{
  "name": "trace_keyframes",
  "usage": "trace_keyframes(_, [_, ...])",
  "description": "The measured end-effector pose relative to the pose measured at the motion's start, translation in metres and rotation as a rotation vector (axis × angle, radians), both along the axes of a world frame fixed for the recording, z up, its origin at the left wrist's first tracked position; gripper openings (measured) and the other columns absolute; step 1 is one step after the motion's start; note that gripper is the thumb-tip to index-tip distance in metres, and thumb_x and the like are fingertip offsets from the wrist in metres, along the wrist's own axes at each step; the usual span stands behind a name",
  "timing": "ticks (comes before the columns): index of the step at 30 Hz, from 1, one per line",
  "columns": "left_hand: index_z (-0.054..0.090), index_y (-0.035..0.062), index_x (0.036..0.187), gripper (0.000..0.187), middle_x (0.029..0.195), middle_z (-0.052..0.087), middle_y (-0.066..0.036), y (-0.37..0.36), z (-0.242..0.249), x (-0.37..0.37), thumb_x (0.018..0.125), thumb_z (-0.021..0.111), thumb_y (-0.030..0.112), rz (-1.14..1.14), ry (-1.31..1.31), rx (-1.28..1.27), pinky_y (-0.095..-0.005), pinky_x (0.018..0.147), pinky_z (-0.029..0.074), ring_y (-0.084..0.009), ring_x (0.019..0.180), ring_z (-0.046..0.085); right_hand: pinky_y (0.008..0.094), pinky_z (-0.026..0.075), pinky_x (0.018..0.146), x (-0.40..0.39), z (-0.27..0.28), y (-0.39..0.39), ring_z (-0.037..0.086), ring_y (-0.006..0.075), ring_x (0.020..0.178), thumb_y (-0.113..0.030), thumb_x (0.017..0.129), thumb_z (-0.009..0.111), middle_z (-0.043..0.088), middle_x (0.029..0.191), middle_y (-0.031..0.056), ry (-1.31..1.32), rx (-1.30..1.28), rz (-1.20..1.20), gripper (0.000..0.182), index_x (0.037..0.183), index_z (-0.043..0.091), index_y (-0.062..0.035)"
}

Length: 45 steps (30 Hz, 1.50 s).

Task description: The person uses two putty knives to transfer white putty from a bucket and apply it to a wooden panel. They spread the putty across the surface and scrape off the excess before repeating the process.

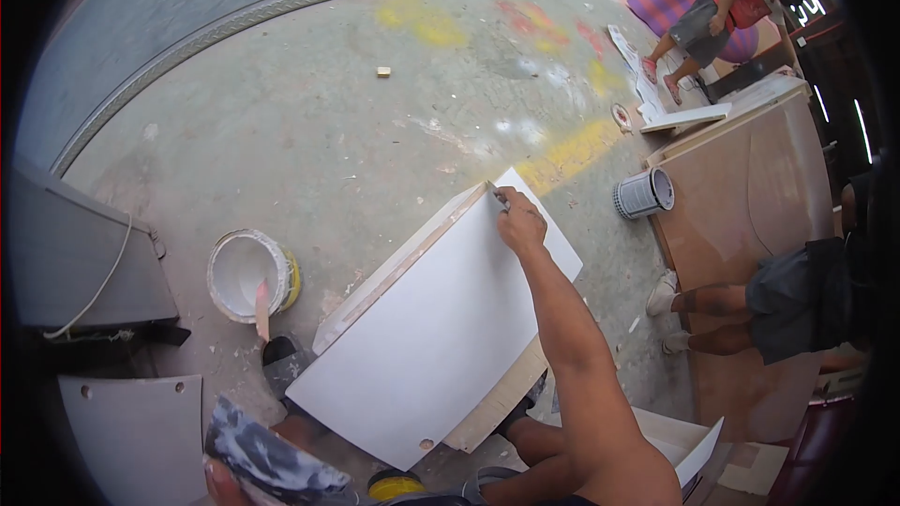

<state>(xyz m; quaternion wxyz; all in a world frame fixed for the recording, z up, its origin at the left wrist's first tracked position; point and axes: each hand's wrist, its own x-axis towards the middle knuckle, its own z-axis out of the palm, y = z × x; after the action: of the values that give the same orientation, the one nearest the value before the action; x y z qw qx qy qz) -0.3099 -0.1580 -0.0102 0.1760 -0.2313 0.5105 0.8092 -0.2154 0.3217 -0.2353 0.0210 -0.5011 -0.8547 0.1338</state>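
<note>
My right hand (521,218) is closed around a small putty knife (491,189), mostly hidden by the fingers. Its tip touches the far end of the long edge of a white box-like panel (431,309). A strip of bare, filler-smeared wood runs along that edge, and a round hole shows near the bottom corner. At the lower left, my left hand (222,484) grips a flat putty board (267,454) smeared with white and dark grey paste. Only some of its fingers show. The white panel lies tilted in front of my legs.
Left of the panel stands a white bucket (246,274) with a stick (262,309) in it. A tin can (645,193) is beside a large wooden panel (750,169) at right. One person (717,23) bends at the upper right; another person (797,300) stands at right.
</note>
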Motion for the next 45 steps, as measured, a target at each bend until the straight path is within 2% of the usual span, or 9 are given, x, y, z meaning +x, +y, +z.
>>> trace_keyframes(5, [0.053, 0.0045, 0.14, 0.049, 0.126, 0.065, -0.006, -0.013, -0.011, -0.004, 0.109, 0.043, 0.041, -0.038, 0.047, 0.2, -0.0335, 0.096, 0.049, -0.0169, 0.111, 0.063, 0.0467, 0.051, 0.094, -0.005, -0.004, -0.048, 0.064, 0.0324, 0.114, -0.011, 0.089, 0.057, 0.067, 0.124, 0.0077, 0.02, -0.019, 0.036, 0.043, 0.13, 0.061, -0.0229])
trace_keyframes(6, [0.052, 0.0024, 0.141, 0.05, 0.136, 0.06, -0.008, -0.036, -0.026, -0.007, 0.11, 0.041, 0.04, -0.266, 0.403, -0.07, -0.039, 0.113, 0.036, -0.0204, 0.128, 0.055, 0.0469, 0.051, 0.095, -0.006, -0.005, -0.059, 0.064, 0.0326, 0.114, -0.011, 0.089, 0.057, 0.067, 0.124, 0.0078, 0.03, -0.019, 0.042, 0.042, 0.13, 0.062, -0.0228])
trace_keyframes(8, [0.055, -0.0042, 0.132, 0.045, 0.129, 0.061, -0.012, -0.031, -0.013, -0.014, 0.11, 0.042, 0.033, -0.091, 0.286, 0.156, -0.0373, 0.105, 0.045, -0.0212, 0.119, 0.06, 0.0472, 0.051, 0.095, -0.006, -0.009, -0.084, 0.064, 0.0329, 0.113, -0.01, 0.089, 0.056, 0.067, 0.123, 0.008, 0.048, -0.026, 0.057, 0.042, 0.13, 0.062, -0.0225])
trace_keyframes(15, [0.06, 0.0023, 0.121, 0.033, 0.116, 0.065, -0.007, -0.062, -0.006, -0.028, 0.109, 0.047, 0.03, -0.031, 0.359, 0.168, -0.0349, 0.098, 0.048, -0.0172, 0.109, 0.064, 0.0471, 0.052, 0.093, -0.018, -0.001, -0.184, 0.066, 0.0335, 0.109, -0.007, 0.087, 0.057, 0.068, 0.122, 0.0094, 0.087, -0.016, 0.157, 0.048, 0.132, 0.062, -0.0224])
trace_keyframes(19, [0.061, 0.0019, 0.12, 0.035, 0.115, 0.066, -0.007, -0.076, -0.008, -0.034, 0.108, 0.049, 0.032, 0.053, 0.353, 0.183, -0.034, 0.096, 0.05, -0.0173, 0.106, 0.065, 0.0474, 0.053, 0.092, -0.019, -0.008, -0.234, 0.066, 0.0354, 0.106, -0.007, 0.085, 0.058, 0.067, 0.123, 0.0113, 0.1, 0.017, 0.242, 0.052, 0.135, 0.06, -0.0207])
trace_keyframes(22, [0.059, 0.0056, 0.132, 0.04, 0.121, 0.068, -0.005, -0.09, -0.012, -0.041, 0.109, 0.046, 0.036, -0.077, 0.386, 0.252, -0.0325, 0.089, 0.051, -0.0151, 0.108, 0.067, 0.0472, 0.053, 0.091, -0.023, -0.013, -0.272, 0.066, 0.0369, 0.104, -0.007, 0.084, 0.059, 0.067, 0.124, 0.0134, 0.065, -0.008, 0.263, 0.053, 0.136, 0.058, -0.0189])
trace_keyframes(23, [0.06, 0.0084, 0.127, 0.036, 0.114, 0.069, -0.003, -0.086, -0.008, -0.04, 0.108, 0.048, 0.036, -0.003, 0.343, 0.183, -0.0297, 0.077, 0.052, -0.0131, 0.098, 0.067, 0.0487, 0.054, 0.091, -0.022, -0.018, -0.283, 0.066, 0.0364, 0.107, -0.004, 0.083, 0.063, 0.063, 0.13, 0.012, 0.078, -0.018, 0.287, 0.054, 0.135, 0.056, -0.0185])
trace_keyframes(27, [0.06, 0.0096, 0.118, 0.03, 0.102, 0.066, 0.0, -0.097, -0.007, -0.042, 0.108, 0.049, 0.036, -0.053, 0.356, 0.141, -0.028, 0.064, 0.048, -0.0112, 0.083, 0.064, 0.0477, 0.053, 0.093, -0.024, -0.016, -0.334, 0.064, 0.0357, 0.111, -0.008, 0.086, 0.058, 0.062, 0.132, 0.0133, 0.08, -0.039, 0.347, 0.049, 0.135, 0.057, -0.013])
trace_keyframes(45, [0.06, 0.0067, 0.115, 0.033, 0.094, 0.067, -0.003, -0.136, -0.013, -0.046, 0.107, 0.051, 0.037, -0.007, 0.389, 0.086, -0.0282, 0.057, 0.045, -0.0126, 0.074, 0.063, 0.0478, 0.052, 0.093, -0.021, -0.028, -0.493, 0.063, 0.0365, 0.112, -0.01, 0.09, 0.056, 0.06, 0.138, 0.0127, 0.121, -0.043, 0.606, 0.05, 0.14, 0.055, -0.0148])
